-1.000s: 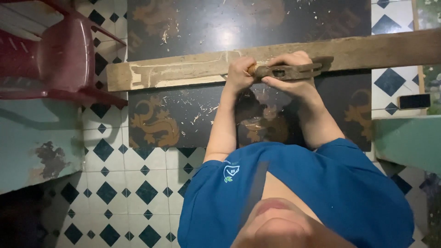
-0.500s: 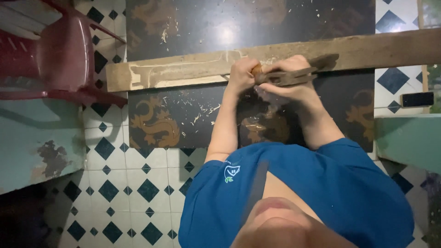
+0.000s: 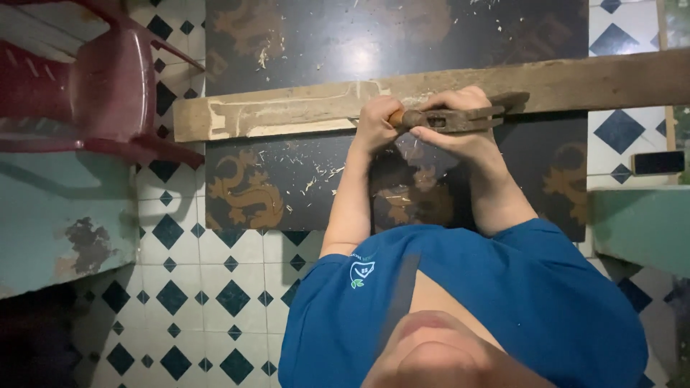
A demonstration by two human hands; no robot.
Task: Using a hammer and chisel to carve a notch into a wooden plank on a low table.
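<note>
**Desk:** What is changing on your feed?

**Operator:** Very little. I am watching both hands stay clamped on the tool (image 3: 460,116). Over the last second it is edging only a touch toward the plank's right end. I am reading that as the work going on over the same stretch of plank (image 3: 287,111), not moving along it.

**Desk:** How are the fingers sitting?

**Operator:** The left hand (image 3: 375,123) is curling tight round the tool's near handle. The right hand (image 3: 463,133) is wrapping over its body, fingers closed on it. The tool is lying flat on the plank's top, about midway along, and the plank is running across the dark mat (image 3: 287,194).

**Desk:** Any containers?

**Operator:** I am seeing none, so nothing is being held in anything. Pale shavings (image 3: 316,172) are lying loose on the mat below the plank. A red chair (image 3: 108,86) is standing at the left, well apart from the hands.
</note>
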